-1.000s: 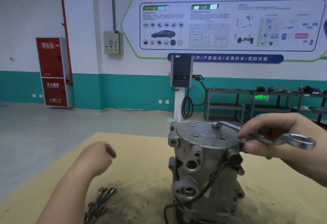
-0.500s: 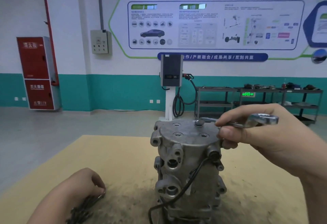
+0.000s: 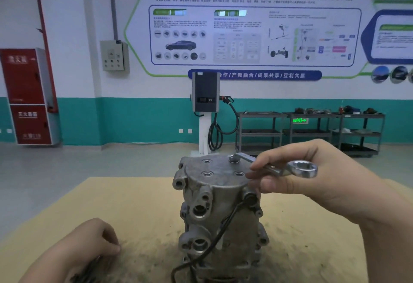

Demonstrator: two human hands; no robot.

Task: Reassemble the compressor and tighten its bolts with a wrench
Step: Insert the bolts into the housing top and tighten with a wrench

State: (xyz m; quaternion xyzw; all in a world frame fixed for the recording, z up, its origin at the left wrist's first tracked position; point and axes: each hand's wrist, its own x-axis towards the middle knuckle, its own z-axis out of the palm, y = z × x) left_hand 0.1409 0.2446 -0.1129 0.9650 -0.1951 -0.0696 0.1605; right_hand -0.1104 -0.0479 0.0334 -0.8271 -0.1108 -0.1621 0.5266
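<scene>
Head-high, forward-facing, near the compressor (image 3: 220, 204)

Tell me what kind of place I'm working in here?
Likely an automotive training workshop: a wall poster diagrams car parts, an EV charging post stands by the wall, and metal racks hold parts. The compressor stands on a board-topped bench.
</scene>
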